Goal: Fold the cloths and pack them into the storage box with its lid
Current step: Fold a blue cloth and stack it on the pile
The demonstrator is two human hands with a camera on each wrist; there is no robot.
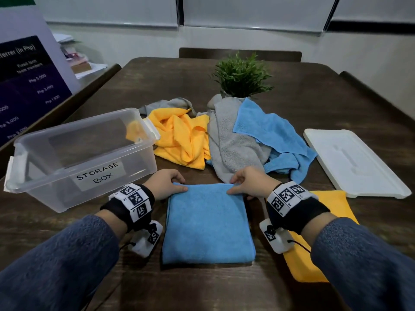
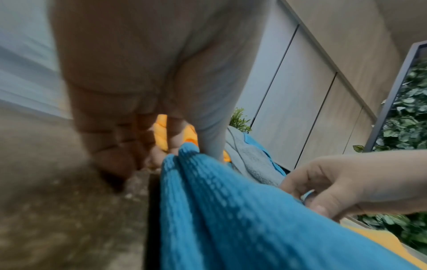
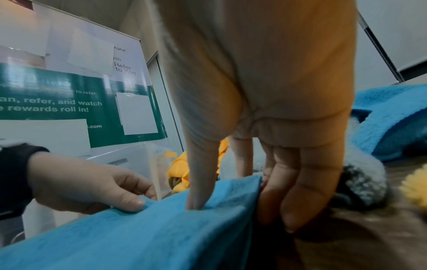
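Blue cloth point(image 1: 208, 225): folded, flat at tabletop point(image 1: 314, 104) near edge | left hand point(image 1: 165, 184): pinches its far-left corner | right hand point(image 1: 250, 182): pinches its far-right corner | box point(image 1: 80, 153): open, left edge | lid point(image 1: 354, 162): right edge | folded yellow cloth point(image 1: 332, 205): under right wrist | loose cloths point(image 1: 224, 135): centre.

Seven cloths point(image 1: 208, 223), one box point(image 1: 89, 162), one lid point(image 1: 354, 162), one plant point(image 1: 241, 76).

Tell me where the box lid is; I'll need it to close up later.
In the head view, the white lid lies flat on the table's right side, beside the loose blue cloth, off the box.
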